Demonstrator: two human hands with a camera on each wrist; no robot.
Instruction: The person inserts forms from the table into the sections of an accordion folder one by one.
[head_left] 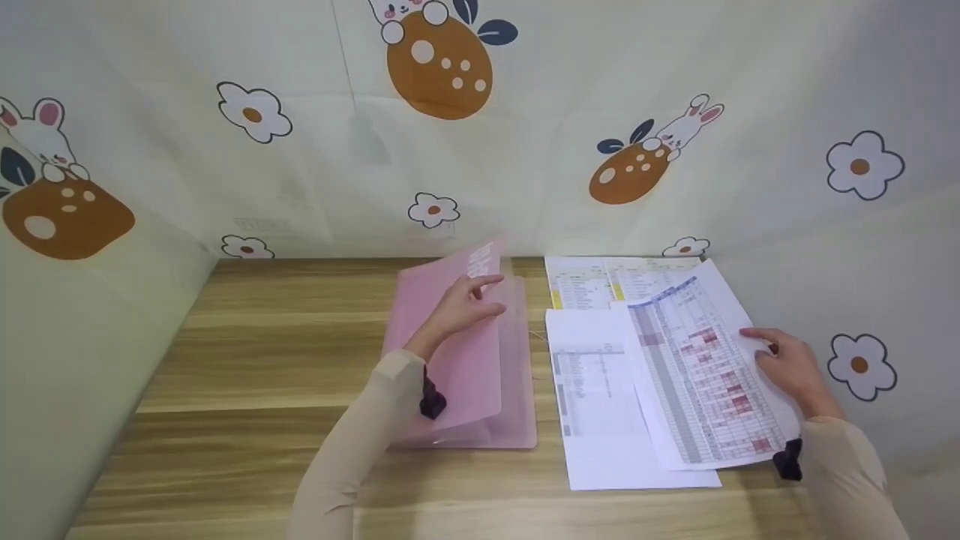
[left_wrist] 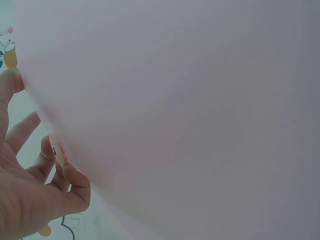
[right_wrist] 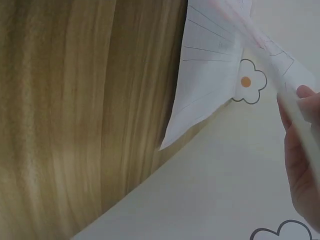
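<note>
A pink folder [head_left: 469,375] lies on the table, its cover lifted part way. My left hand [head_left: 459,306] pinches the cover's right edge; in the left wrist view the pale pink cover [left_wrist: 175,110] fills most of the picture, with bent fingers along its edge. To the right, my right hand [head_left: 795,371] holds a printed sheet [head_left: 701,375] by its right edge, tilted above other papers. The sheet bears a table with red cells and a blue header. Beneath it is a white printed page [head_left: 596,427]. From the right wrist, the hand [right_wrist: 302,170] shows at the edge, partly hidden by paper.
More printed sheets [head_left: 577,281] with yellow marks lie at the back right of the wooden table [head_left: 262,360]. A patterned curtain [head_left: 525,165] with rabbits and flowers hangs behind and at both sides. Both wrists carry small black devices.
</note>
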